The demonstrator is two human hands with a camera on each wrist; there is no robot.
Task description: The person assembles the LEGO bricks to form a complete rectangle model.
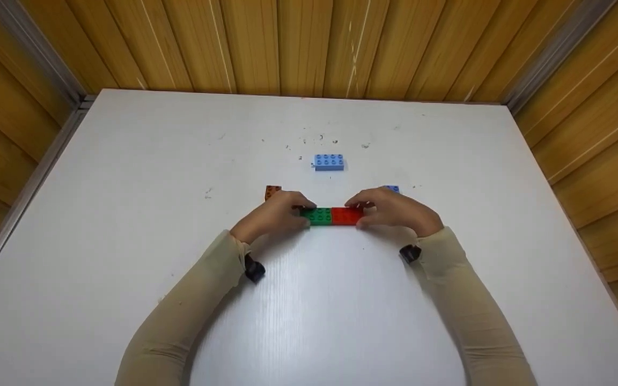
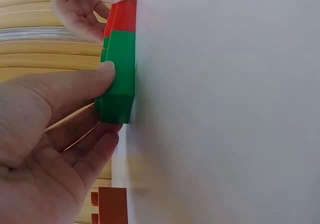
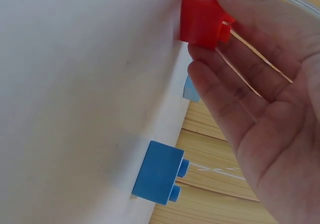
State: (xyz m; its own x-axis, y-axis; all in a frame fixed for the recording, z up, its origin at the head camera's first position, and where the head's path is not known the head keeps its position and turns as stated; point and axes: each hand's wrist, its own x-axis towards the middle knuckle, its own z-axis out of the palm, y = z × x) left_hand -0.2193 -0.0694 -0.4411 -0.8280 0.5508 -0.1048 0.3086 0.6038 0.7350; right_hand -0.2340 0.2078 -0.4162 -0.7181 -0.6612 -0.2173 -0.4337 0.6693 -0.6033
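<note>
A green building block (image 1: 319,216) and a red building block (image 1: 345,216) lie end to end on the white table, studs up, their short ends meeting. My left hand (image 1: 283,210) pinches the green block at its left end, thumb (image 2: 106,70) on the near long side and fingers behind. On the red block's right end my right hand (image 1: 395,210) has a similar pinch. Close beyond the left hand sits an orange-brown block (image 1: 272,191), partly hidden by it. Another blue block (image 3: 159,172) stands just past the right hand, mostly covered in the head view.
Farther back on the table (image 1: 319,321) lies a light blue block (image 1: 329,162) with studs up. Small dark marks dot the surface around it. Wood-patterned panels (image 1: 303,48) rise behind the table's back edge and along both sides.
</note>
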